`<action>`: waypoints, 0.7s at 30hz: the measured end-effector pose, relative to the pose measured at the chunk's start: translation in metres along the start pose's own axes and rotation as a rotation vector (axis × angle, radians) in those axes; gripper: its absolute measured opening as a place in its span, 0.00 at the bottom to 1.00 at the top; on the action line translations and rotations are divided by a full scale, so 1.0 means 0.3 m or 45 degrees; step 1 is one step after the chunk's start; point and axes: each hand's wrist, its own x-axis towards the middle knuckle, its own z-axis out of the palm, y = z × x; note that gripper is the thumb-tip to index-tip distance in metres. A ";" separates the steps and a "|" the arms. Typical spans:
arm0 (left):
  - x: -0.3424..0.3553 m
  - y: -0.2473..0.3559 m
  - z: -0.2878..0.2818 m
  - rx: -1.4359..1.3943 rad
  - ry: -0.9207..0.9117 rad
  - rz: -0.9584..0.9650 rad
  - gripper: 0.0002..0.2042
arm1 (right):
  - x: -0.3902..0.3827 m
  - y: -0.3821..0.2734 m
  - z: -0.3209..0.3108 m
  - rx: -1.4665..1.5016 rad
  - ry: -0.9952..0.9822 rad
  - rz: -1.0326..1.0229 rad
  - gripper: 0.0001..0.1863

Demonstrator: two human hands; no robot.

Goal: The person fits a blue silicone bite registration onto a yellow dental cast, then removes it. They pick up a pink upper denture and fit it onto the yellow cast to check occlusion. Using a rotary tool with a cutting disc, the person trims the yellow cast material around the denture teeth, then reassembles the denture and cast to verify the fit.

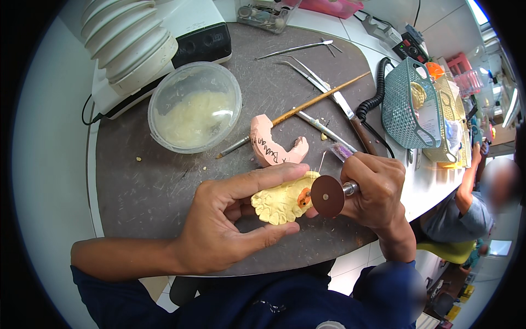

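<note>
My left hand [219, 214] grips a yellow plaster dental model [274, 200] between thumb and fingers, with its row of teeth toward me. An orange-brown patch [303, 197] with a dark spot marks the model's right part. Closed round a metal rotary handpiece [351, 188], my right hand [375, 189] holds it beside the model. A dark brown cutting disc [327, 196] on the handpiece stands at the model's right edge and hides part of it; whether they touch I cannot tell. Just beyond lies a pink horseshoe-shaped plaster piece [268, 148] with handwriting on it.
A clear round tub [194, 107] with pale contents stands at the left, near a white machine with a ribbed hose [129, 41]. Tweezers [312, 77], a wooden-handled brush [323, 97] and a knife [350, 112] lie beyond. Baskets [411, 104] line the right; another person [466, 208] sits there.
</note>
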 end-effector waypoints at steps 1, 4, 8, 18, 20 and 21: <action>0.000 -0.002 0.000 0.007 0.002 0.008 0.31 | 0.000 0.000 0.000 -0.002 0.001 -0.004 0.30; -0.001 -0.007 0.000 0.026 0.007 0.020 0.31 | 0.002 -0.001 -0.003 -0.002 -0.022 -0.011 0.30; 0.003 -0.004 -0.001 0.026 -0.002 0.006 0.31 | 0.005 -0.001 -0.004 0.004 -0.003 -0.009 0.30; 0.002 -0.004 -0.001 0.020 -0.013 0.042 0.31 | -0.001 0.003 0.003 -0.001 0.017 0.011 0.31; 0.001 -0.006 -0.002 0.015 -0.013 0.035 0.31 | 0.001 0.002 0.000 -0.004 0.001 0.009 0.31; 0.001 -0.006 -0.002 0.012 -0.013 0.031 0.31 | 0.003 0.000 -0.001 -0.002 -0.002 0.010 0.31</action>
